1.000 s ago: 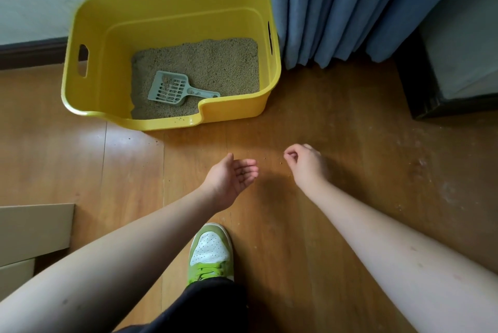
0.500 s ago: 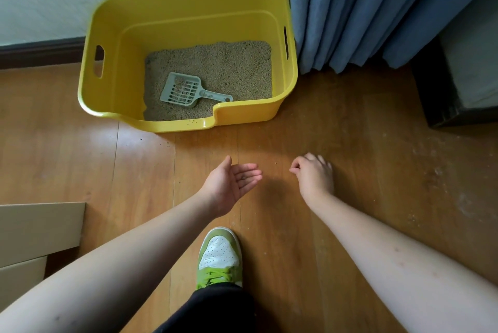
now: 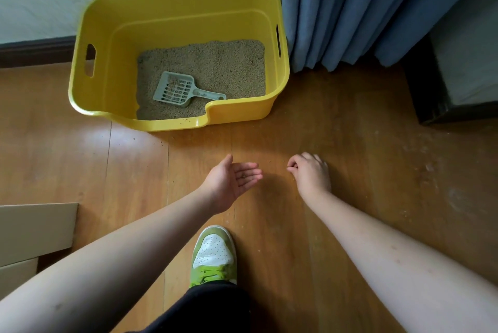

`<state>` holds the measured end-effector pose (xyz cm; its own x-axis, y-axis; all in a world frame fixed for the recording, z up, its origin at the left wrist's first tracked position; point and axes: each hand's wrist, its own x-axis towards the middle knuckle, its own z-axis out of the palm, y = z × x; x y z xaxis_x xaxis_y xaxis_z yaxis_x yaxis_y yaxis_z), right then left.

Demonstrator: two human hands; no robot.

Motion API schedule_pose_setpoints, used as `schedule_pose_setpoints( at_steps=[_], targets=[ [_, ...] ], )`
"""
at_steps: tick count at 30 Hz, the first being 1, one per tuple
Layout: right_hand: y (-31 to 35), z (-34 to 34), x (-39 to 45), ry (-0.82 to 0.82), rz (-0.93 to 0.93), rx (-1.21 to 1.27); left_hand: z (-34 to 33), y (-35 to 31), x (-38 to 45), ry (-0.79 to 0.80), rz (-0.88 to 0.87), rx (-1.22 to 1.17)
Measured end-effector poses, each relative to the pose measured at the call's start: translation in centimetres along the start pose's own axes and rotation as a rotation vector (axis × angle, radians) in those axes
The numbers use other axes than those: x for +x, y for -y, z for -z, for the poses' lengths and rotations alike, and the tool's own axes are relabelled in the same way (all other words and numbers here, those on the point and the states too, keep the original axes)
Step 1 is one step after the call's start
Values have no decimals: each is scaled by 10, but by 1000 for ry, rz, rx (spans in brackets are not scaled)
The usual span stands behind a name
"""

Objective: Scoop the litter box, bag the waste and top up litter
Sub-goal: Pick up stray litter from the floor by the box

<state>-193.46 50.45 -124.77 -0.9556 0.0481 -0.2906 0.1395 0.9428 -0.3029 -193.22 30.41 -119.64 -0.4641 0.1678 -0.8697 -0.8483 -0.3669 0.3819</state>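
Observation:
A yellow litter box stands on the wooden floor against the wall. Beige litter covers its bottom, and a grey-green slotted scoop lies on the litter near the front lip. In front of the box, my left hand is held palm up with relaxed fingers and a few dark grains on the palm. My right hand hovers low over the floor, knuckles up, fingers curled, thumb and forefinger tips together. Whatever they pinch is too small to see.
Stray litter grains dot the box lip and the floor in front. Blue curtains hang right of the box, beside a dark furniture base. Cardboard boxes sit at lower left. My green and white shoe stands below the hands.
The view has shifted, so the box sits further right in frame. My right hand has dropped closer to the floor with its fingers curled. My left palm stays turned up.

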Motion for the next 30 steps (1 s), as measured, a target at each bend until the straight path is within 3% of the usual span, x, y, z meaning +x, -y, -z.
schedule_pose_setpoints(
  at_steps=[23,30],
  targets=[
    [8,0,-2,22,37,-30,-4,6,7,39,3,39],
    [13,12,-5,30,88,109,-7,8,10,-11,-18,59]
  ],
)
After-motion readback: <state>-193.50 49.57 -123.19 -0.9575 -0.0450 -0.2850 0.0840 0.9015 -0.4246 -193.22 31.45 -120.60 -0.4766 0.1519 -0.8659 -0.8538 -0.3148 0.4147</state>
